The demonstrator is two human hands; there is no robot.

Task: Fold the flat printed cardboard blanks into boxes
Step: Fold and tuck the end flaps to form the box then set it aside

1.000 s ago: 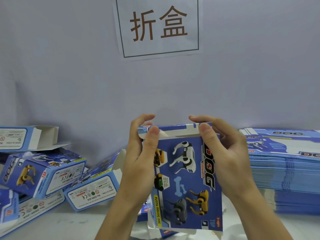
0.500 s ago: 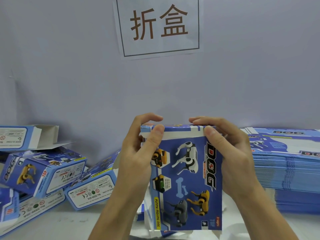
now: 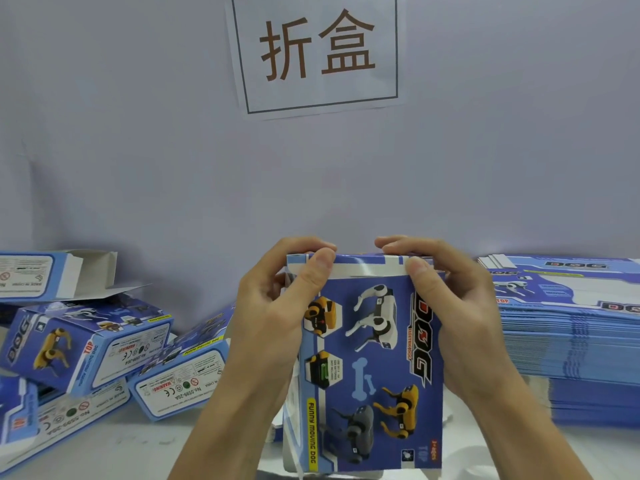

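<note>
We've got folded boxes [image 3: 86, 344] piled left of the box [image 3: 370, 368], which our left hand [image 3: 277, 317] and right hand [image 3: 450, 306] hold upright, fingers pinching its top flap; blanks [image 3: 568, 334] stacked right.

2 hands [image 3: 273, 313], 1 held box [image 3: 370, 368], 5 folded boxes [image 3: 86, 337], 1 stack of blanks [image 3: 571, 341], 1 sign [image 3: 317, 51].

blue dog-print box [image 3: 370, 368] | upright, top flap folded | flat blanks stack [image 3: 571, 327] right
</note>
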